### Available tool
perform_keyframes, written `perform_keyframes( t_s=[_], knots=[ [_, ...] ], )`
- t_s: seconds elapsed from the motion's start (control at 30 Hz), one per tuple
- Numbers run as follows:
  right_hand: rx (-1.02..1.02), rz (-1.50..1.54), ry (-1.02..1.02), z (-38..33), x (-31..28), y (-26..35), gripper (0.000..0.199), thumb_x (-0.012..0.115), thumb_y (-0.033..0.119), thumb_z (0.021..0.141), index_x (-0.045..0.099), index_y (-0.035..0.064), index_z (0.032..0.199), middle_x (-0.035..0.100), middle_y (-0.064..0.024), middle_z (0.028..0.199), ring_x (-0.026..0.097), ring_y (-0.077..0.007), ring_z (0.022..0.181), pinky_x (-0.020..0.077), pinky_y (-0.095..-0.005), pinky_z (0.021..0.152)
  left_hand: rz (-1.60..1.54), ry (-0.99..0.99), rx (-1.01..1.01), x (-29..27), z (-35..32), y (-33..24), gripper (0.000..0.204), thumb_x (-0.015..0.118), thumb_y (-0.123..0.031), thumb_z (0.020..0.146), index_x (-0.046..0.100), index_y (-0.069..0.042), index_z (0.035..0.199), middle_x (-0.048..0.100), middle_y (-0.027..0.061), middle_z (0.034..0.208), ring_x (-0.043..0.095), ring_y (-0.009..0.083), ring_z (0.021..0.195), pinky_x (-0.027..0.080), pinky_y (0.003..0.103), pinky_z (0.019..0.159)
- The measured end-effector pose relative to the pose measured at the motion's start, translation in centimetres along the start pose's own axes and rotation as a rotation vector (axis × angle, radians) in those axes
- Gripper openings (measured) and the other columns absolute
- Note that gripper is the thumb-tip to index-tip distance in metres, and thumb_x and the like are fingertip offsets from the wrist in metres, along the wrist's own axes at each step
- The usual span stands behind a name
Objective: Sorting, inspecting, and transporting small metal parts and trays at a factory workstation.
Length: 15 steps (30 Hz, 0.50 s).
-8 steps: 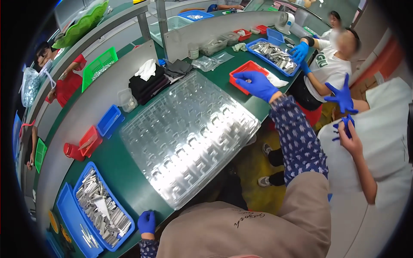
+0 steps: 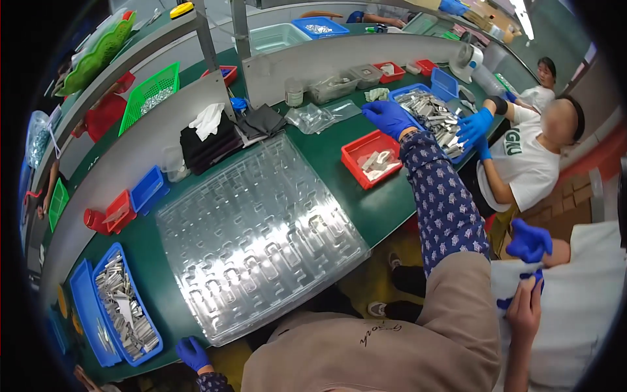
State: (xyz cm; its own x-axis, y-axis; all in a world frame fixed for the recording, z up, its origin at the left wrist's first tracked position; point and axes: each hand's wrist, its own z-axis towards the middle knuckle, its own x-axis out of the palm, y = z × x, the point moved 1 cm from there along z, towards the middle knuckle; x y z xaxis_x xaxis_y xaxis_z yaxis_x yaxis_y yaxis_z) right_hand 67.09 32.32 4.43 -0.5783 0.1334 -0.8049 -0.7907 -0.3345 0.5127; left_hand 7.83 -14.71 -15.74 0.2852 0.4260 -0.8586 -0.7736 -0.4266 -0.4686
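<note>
My right hand (image 2: 390, 119), in a blue glove, reaches out over the far right of the bench. Its fingers are bent together, and what they hold, if anything, is too small to make out. Just nearer than it lies a red tray (image 2: 349, 160) with white pieces inside. Beyond the wrist, a blue tray (image 2: 418, 88) is heaped with silvery metal pieces. My left hand (image 2: 192, 353), gloved too, rests by the near left bench edge, fingers slightly apart and holding nothing. Between my hands lies a clear molded plastic tray (image 2: 261, 235) with many pockets.
Another blue tray (image 2: 157, 343) full of metal strips stands at left, beside a shallow blue tray (image 2: 88, 307). Dark folded cloths (image 2: 202, 150) and plastic bags (image 2: 317, 117) lie along the back. A co-worker's gloved hand (image 2: 475, 127) is at the far blue tray; another person (image 2: 555, 294) stands close at right.
My view has shifted. My right hand has moved farther out, away from over the red tray, whose white pieces now show. My left hand's fingers have loosened slightly.
</note>
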Motion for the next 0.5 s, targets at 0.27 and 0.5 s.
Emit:
perform_keyframes(
  t_s=[0.27, 0.5],
  knots=[
    [-0.099, -0.340, 0.050, 11.1, -1.5, -8.2, 0.030, 0.052, 0.026, 0.075, 0.059, 0.0070, 0.096, 0.060, -0.0154, 0.088, 0.057, -0.0280, 0.084, 0.0441, -0.0335, 0.077, 0.144, 0.005, -0.156, 2.1, -4.7, -5.1, 0.040, 0.044, -0.008, 0.080, 0.040, 0.002, 0.119, 0.035, 0.0185, 0.124, 0.035, 0.0302, 0.114, 0.027, 0.035, 0.096],
    [-0.035, -0.264, 0.146, 15.7, 2.0, -10.9, 0.032, 0.043, 0.032, 0.077, 0.060, 0.0116, 0.094, 0.057, -0.0161, 0.095, 0.054, -0.0328, 0.088, 0.0410, -0.0390, 0.081, 0.079, 0.159, -0.343, 2.9, -4.7, -3.5, 0.045, 0.037, -0.009, 0.084, 0.028, -0.001, 0.127, 0.018, 0.0168, 0.136, 0.020, 0.0286, 0.125, 0.019, 0.033, 0.101]
  ],
)
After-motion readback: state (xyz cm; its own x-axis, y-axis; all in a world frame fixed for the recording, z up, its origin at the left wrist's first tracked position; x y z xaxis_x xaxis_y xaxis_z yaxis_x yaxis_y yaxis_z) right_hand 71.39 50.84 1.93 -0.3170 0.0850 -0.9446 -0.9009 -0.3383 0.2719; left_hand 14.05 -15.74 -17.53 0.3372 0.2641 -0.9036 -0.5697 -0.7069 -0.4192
